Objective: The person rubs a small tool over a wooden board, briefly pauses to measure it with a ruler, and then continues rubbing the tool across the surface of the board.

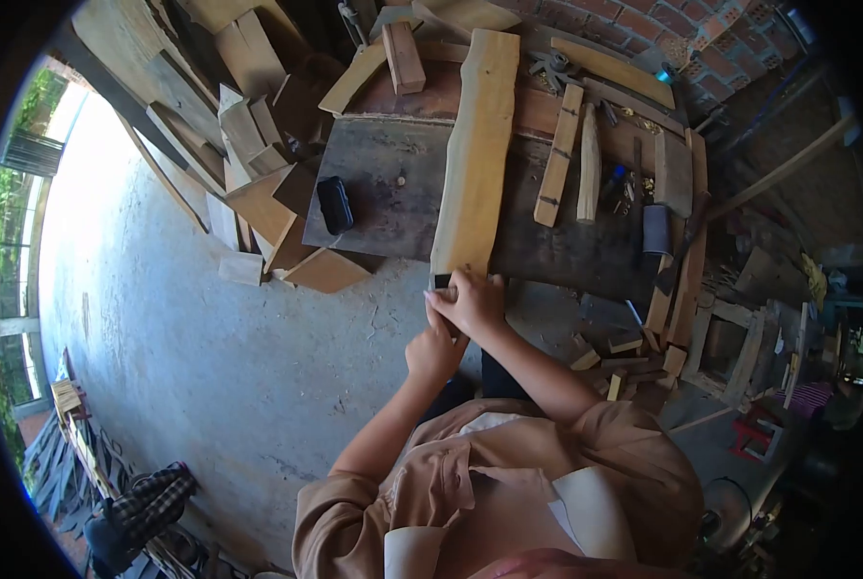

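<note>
A long yellowish plank (480, 145) with a wavy edge lies lengthwise across the dark workbench (393, 174), its near end reaching the bench's front edge. At that near end, my right hand (475, 304) is closed, its fingers curled over a small dark flat piece (442, 281) that shows only in part against the wood. My left hand (435, 352) is just below, closed, with its fingertips up against the right hand. What the left fingers grip is hidden. The dark piece's exact kind cannot be made out.
An open black case (335, 205) sits on the bench's left. To the right lie a wooden strip with dark fittings (559, 154), a narrow wood piece (589, 164) and a dark-blue block (656, 230). Wood offcuts (248, 135) lean at the left; more scraps (634, 367) lie at the lower right.
</note>
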Available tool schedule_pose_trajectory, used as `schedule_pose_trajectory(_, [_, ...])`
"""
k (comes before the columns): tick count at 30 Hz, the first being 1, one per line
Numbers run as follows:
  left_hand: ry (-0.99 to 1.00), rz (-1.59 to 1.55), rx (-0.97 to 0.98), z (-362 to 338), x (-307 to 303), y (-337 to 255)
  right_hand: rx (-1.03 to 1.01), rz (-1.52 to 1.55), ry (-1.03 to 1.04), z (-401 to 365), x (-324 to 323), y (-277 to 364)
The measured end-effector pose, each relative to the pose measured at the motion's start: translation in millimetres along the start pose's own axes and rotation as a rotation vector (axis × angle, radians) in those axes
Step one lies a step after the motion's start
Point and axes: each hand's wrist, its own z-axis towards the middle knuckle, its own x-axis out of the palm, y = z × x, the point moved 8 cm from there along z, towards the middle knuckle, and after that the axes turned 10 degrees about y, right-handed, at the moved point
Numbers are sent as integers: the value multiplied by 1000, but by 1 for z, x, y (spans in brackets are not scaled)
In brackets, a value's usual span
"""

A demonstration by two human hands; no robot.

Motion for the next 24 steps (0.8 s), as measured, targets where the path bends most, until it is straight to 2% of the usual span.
schedule_pose_trajectory(5, [82, 133, -5, 0, 25, 8, 32, 13, -14, -16, 12, -11])
schedule_pose_trajectory(11, [28, 193, 36, 73, -6, -21, 44, -10, -142, 52, -6, -36])
schedule_pose_trajectory(16, [-34, 289, 78, 192, -52, -71, 101, 44, -152, 171, -39, -86])
schedule_pose_trajectory(18, [97, 229, 14, 248, -68, -91, 32, 5, -283, 223, -58, -106])
schedule_pose_trajectory(24, [-60, 164, 82, 421, -139, -163, 161, -65, -255, 406, -98, -181])
